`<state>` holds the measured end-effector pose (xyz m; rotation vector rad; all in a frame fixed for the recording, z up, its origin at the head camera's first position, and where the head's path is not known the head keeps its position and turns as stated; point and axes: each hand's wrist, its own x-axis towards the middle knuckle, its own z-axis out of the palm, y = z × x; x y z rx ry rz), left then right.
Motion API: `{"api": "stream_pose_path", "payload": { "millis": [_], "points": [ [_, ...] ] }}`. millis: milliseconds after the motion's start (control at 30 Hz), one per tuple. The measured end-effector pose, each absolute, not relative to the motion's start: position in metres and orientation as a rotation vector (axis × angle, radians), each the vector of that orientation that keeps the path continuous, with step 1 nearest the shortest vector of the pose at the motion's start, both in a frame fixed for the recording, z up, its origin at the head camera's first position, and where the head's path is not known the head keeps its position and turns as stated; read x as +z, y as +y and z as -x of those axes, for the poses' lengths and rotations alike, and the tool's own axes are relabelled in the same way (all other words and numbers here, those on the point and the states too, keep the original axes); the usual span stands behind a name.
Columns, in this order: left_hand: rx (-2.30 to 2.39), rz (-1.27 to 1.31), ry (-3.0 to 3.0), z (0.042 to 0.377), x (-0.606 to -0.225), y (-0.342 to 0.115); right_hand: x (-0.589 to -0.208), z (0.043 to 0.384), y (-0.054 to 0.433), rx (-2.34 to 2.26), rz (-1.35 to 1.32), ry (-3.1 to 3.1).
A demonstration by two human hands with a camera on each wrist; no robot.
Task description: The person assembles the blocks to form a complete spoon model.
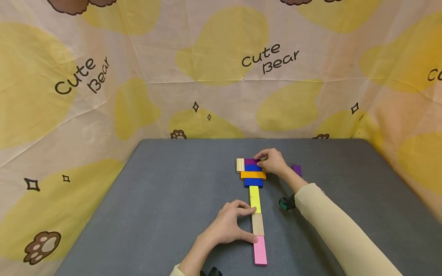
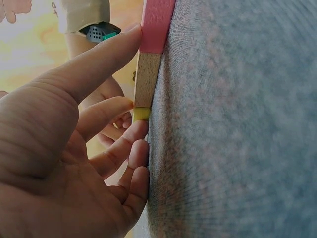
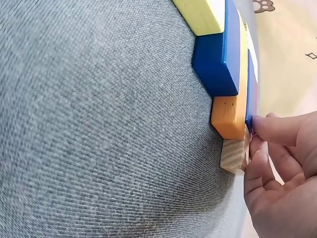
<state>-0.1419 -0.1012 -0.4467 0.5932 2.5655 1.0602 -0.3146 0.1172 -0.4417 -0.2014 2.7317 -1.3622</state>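
Flat wooden blocks form a long figure on the grey table. My right hand (image 1: 274, 163) pinches the right end of a purple block (image 1: 250, 161) between thumb and index finger, beside a blue block (image 1: 252, 168). The hand partly hides a plain wood block (image 3: 234, 154) under its curled fingers. Below run an orange block (image 1: 253, 175), a second blue block (image 1: 253, 183), a yellow block (image 1: 254, 197), a plain block (image 1: 258, 224) and a pink block (image 1: 260, 251). My left hand (image 1: 228, 226) spans the plain one, thumb touching pink and index finger touching yellow.
One loose purple block (image 1: 297, 170) lies right of the figure, partly behind my right forearm. The grey table (image 1: 165, 191) ends at a patterned cloth backdrop (image 1: 221, 69) on the far side. Wrist camera straps (image 1: 287, 203) sit by my sleeves.
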Motion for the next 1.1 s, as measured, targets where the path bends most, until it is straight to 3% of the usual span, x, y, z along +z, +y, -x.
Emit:
{"api": "stream_pose_path", "payload": {
  "millis": [467,867,1100],
  "points": [
    [1.061,-0.583,2.568,0.141,-0.445,-0.099,-0.431,0.303,0.129,-1.513,0.239,2.720],
    [1.061,-0.613,2.582,0.140,-0.447,-0.100,-0.425,0.267,0.156,-1.844,0.027,2.657],
    [1.073,-0.640,2.584,0.140,-0.448,-0.101,-0.424,0.257,0.188,-1.912,0.154,2.614]
  ]
}}
